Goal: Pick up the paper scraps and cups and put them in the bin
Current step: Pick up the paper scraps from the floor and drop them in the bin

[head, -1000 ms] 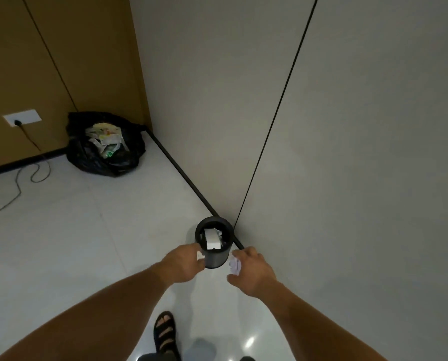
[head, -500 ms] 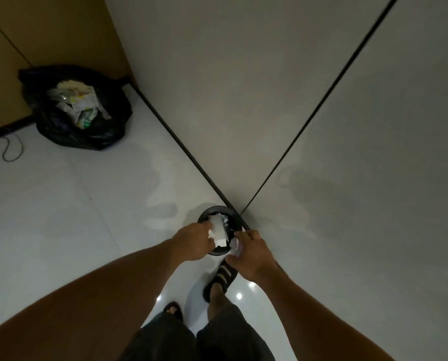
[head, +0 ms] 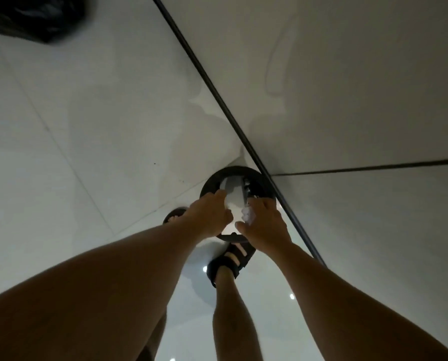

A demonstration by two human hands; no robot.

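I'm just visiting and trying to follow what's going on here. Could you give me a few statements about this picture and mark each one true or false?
1. Both hands are over the round black bin. True.
2. The right hand holds a crumpled white paper scrap. True.
3. The bin stands in the middle of the open floor. False: it stands beside the wall, at its dark base strip.
4. The bin is empty. False: white paper shows inside it.
5. The person is barefoot. False: a dark strapped sandal is on the foot below the bin.
6. The left hand is beside the white paper. True.
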